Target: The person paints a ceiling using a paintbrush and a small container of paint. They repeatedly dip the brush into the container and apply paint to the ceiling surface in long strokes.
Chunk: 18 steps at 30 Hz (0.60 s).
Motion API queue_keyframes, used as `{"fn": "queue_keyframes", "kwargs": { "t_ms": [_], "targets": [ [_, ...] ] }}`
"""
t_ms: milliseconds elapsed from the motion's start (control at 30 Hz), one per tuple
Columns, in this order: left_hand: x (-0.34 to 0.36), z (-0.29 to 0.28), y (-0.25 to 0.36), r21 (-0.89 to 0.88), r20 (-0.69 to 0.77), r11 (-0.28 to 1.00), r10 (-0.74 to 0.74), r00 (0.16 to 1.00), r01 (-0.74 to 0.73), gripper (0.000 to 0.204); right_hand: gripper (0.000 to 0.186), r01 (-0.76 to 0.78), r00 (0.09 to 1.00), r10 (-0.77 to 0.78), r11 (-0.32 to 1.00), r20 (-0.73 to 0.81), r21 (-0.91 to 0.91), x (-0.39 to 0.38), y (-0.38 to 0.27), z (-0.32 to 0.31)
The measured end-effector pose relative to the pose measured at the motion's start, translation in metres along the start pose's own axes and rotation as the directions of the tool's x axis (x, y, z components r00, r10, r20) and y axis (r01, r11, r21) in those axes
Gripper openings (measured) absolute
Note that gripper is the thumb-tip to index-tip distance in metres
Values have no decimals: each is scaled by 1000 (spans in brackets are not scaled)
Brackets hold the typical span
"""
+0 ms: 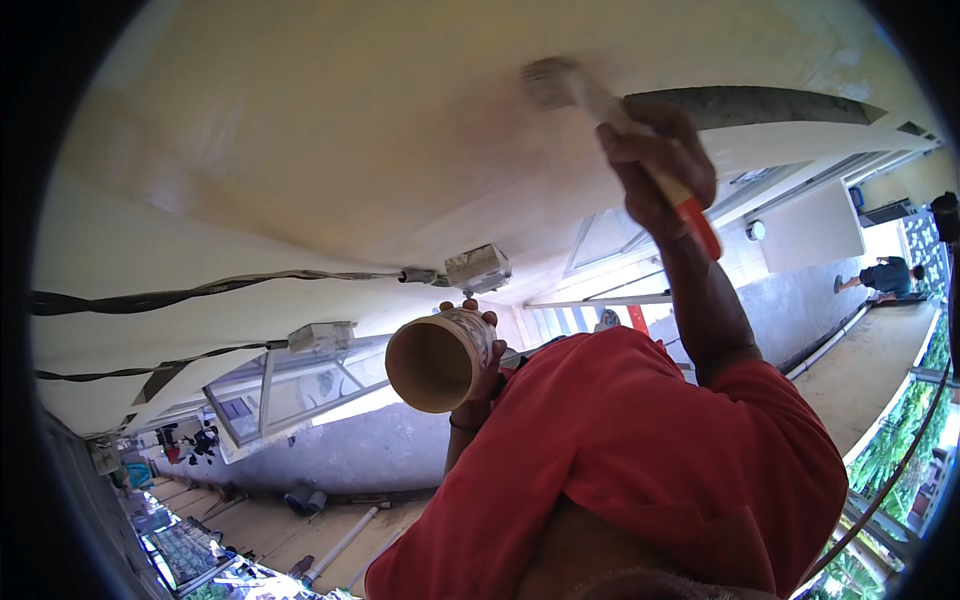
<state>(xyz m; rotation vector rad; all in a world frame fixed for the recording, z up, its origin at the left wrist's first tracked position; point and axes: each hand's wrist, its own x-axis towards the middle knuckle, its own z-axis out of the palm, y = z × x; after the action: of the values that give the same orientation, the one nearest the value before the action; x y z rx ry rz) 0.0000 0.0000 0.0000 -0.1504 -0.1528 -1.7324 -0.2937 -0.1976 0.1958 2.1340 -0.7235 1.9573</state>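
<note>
A cup (435,365), its mouth turned to view, is held by curled fingers of the left hand (487,378). A red-ended brush (698,228) is clasped in the closed right hand (662,165), its blurred bristles (547,82) at the cream surface (330,130). Behind the cup, a box (478,268) is mounted near the surface's lower edge.

The right hand (662,165) is gripping a pale-handled, red-ended paintbrush (598,102), its blurred bristles (546,83) pointing at a smooth cream-coloured surface (300,130). The left hand (484,384) is holding a beige cylindrical pot (432,362), mouth facing the camera, near a pale rectangular box (478,268) trailing a dark cable (200,291).
</note>
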Motion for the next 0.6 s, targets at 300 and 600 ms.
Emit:
{"fn": "queue_keyframes", "kwargs": {
  "t_ms": [300,600],
  "targets": [
    [-14,-9,6,76,-20,995,60,998,-59,58,24,111,975,-191,868,-118,-484,2,4,-1],
    [-18,-3,18,-12,-22,997,70,997,-70,57,21,127,902,-203,968,381,216,-97,-43,97]
  ]
}}
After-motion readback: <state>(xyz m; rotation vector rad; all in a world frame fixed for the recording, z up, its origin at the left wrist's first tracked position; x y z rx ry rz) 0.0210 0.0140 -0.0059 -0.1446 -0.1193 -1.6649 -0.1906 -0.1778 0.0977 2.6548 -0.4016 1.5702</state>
